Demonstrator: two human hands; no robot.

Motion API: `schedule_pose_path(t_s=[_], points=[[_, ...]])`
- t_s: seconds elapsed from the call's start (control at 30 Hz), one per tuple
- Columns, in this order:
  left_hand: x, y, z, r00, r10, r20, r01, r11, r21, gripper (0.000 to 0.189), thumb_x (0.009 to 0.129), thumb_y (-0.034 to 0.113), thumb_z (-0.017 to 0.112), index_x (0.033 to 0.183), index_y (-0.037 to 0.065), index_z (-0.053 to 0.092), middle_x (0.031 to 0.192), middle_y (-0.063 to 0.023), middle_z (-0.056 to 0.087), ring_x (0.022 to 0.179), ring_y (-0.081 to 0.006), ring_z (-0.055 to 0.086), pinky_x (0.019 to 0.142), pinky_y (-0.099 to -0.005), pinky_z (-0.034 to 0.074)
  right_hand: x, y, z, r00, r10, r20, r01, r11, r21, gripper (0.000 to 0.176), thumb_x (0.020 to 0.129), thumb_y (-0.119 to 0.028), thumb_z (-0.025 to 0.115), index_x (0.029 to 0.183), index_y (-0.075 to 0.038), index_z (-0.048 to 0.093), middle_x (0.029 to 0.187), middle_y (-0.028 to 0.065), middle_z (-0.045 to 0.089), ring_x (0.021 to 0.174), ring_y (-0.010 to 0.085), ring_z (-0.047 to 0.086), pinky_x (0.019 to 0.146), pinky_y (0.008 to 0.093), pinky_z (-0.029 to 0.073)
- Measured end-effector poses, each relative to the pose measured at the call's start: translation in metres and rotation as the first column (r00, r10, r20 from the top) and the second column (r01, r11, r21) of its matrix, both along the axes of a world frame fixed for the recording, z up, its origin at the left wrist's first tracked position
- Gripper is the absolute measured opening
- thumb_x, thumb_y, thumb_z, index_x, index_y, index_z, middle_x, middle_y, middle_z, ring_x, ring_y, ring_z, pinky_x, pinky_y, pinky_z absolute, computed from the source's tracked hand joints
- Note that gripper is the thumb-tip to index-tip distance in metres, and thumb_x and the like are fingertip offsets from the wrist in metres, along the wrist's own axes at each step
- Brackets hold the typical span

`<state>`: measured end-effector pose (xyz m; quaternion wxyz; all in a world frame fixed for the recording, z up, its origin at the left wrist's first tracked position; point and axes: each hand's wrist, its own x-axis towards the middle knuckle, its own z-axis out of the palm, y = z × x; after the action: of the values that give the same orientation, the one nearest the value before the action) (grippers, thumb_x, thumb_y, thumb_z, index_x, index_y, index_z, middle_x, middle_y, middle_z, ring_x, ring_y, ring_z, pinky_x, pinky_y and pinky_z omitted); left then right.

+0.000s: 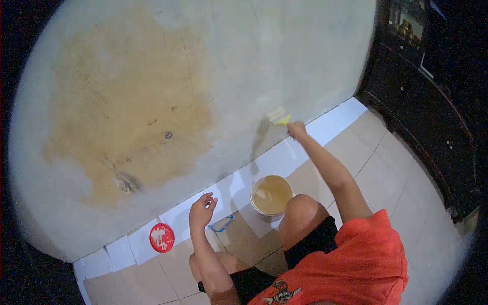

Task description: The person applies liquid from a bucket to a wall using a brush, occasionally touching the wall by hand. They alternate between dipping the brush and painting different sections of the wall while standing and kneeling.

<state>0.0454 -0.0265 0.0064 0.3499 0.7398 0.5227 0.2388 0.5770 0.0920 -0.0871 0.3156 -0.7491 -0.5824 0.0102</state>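
Your right hand is clenched on the brush, its bristles against the wall. Your left hand is spread and empty. A painting stroke is judged in progress. The next move calls for reloading at the bucket near your knee.

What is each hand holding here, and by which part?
The right hand grips a paintbrush by its yellow handle, with the bristles against the wall. The left hand is open, fingers spread, and holds nothing.
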Motion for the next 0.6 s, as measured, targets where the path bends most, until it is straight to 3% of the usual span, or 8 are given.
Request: schedule_pose_path(t_s=[0.03, 0.07, 0.1, 0.17, 0.2, 0.3, 0.37, 0.6], points=[[0.000, 0.001, -0.003, 1.000, -0.011, 0.003, 0.011, 1.000, 0.004, 0.038, 0.082, 0.027, 0.060, 0.110, 0.001, 0.057, 0.098, -0.0171, 0.063, 0.091, -0.0232, 0.062, 0.081, -0.0316, 0.047, -0.038, -0.019, 0.080, 0.702, -0.197, -0.685, 0.200, 0.977, -0.076, 0.025, 0.075, -0.021, 0.054, 0.056, -0.004, 0.057, 0.054, 0.0100, 0.056, 0.037, 0.0174, 0.047, 0.034, 0.0325, 0.037], [0.001, 0.002, -0.006, 1.000, -0.016, -0.002, 0.016, 1.000, 0.002, 0.038, 0.082, 0.027, 0.060, 0.110, 0.001, 0.057, 0.098, -0.0171, 0.063, 0.091, -0.0232, 0.062, 0.081, -0.0316, 0.047, -0.013, 0.002, 0.098, 0.989, -0.099, -0.110, 0.082, 0.986, -0.148, 0.026, 0.076, -0.023, 0.055, 0.056, -0.006, 0.057, 0.053, 0.0088, 0.056, 0.038, 0.0169, 0.047, 0.035, 0.0327, 0.037], [0.003, 0.003, -0.007, 1.000, -0.021, 0.002, 0.021, 1.000, 0.015, 0.039, 0.082, 0.028, 0.060, 0.109, 0.001, 0.057, 0.098, -0.0167, 0.063, 0.090, -0.0242, 0.062, 0.079, -0.0324, 0.048, 0.003, 0.032, 0.123, 0.994, -0.106, 0.036, 0.112, 0.965, -0.236, 0.023, 0.077, -0.023, 0.056, 0.059, -0.009, 0.058, 0.053, 0.0069, 0.055, 0.039, 0.0158, 0.048, 0.035, 0.0329, 0.037], [0.005, 0.007, -0.012, 1.000, -0.031, -0.004, 0.031, 0.999, 0.026, 0.040, 0.081, 0.030, 0.060, 0.109, 0.002, 0.057, 0.099, -0.0163, 0.063, 0.090, -0.0252, 0.062, 0.077, -0.0331, 0.048, -0.048, 0.000, 0.239, 0.700, -0.176, -0.692, 0.166, 0.983, -0.082, 0.020, 0.079, -0.020, 0.052, 0.063, -0.008, 0.056, 0.052, 0.0055, 0.052, 0.040, 0.0149, 0.046, 0.034, 0.0329, 0.036], [0.006, 0.008, -0.015, 0.999, -0.038, 0.014, 0.038, 0.999, 0.011, 0.040, 0.081, 0.030, 0.060, 0.109, 0.002, 0.057, 0.098, -0.0162, 0.063, 0.090, -0.0252, 0.062, 0.077, -0.0331, 0.048, -0.051, 0.000, 0.283, 0.968, -0.138, -0.209, 0.069, 0.949, -0.307, 0.018, 0.077, -0.017, 0.053, 0.061, -0.008, 0.054, 0.051, 0.0057, 0.050, 0.038, 0.0145, 0.043, 0.032, 0.0326, 0.033], [0.007, 0.007, -0.016, 0.998, -0.059, 0.008, 0.059, 0.998, -0.006, 0.039, 0.081, 0.029, 0.060, 0.109, 0.002, 0.057, 0.098, -0.0163, 0.063, 0.089, -0.0251, 0.063, 0.077, -0.0329, 0.048, -0.016, 0.017, 0.348, 0.979, -0.131, -0.156, 0.077, 0.948, -0.310, 0.017, 0.075, -0.017, 0.050, 0.062, -0.007, 0.055, 0.049, 0.0035, 0.047, 0.036, 0.0130, 0.039, 0.031, 0.0303, 0.028], [0.005, 0.009, -0.020, 0.998, -0.067, -0.012, 0.067, 0.998, -0.006, 0.039, 0.081, 0.029, 0.060, 0.109, 0.001, 0.057, 0.097, -0.0164, 0.063, 0.089, -0.0251, 0.063, 0.077, -0.0327, 0.048, 0.002, 0.005, 0.380, 0.980, 0.082, -0.181, -0.082, 0.997, 0.007, 0.021, 0.075, -0.022, 0.050, 0.061, -0.008, 0.055, 0.047, 0.0032, 0.045, 0.035, 0.0125, 0.038, 0.031, 0.0290, 0.028], [0.000, 0.011, -0.026, 0.998, -0.053, -0.016, 0.052, 0.998, -0.044, 0.040, 0.081, 0.029, 0.060, 0.109, 0.001, 0.056, 0.096, -0.0162, 0.064, 0.088, -0.0245, 0.063, 0.076, -0.0321, 0.049, -0.017, -0.024, 0.483, 0.823, -0.113, -0.557, 0.209, 0.972, 0.111, 0.027, 0.086, -0.014, 0.047, 0.062, -0.004, 0.053, 0.051, 0.0014, 0.044, 0.041, 0.0132, 0.036, 0.038, 0.0284, 0.031]])
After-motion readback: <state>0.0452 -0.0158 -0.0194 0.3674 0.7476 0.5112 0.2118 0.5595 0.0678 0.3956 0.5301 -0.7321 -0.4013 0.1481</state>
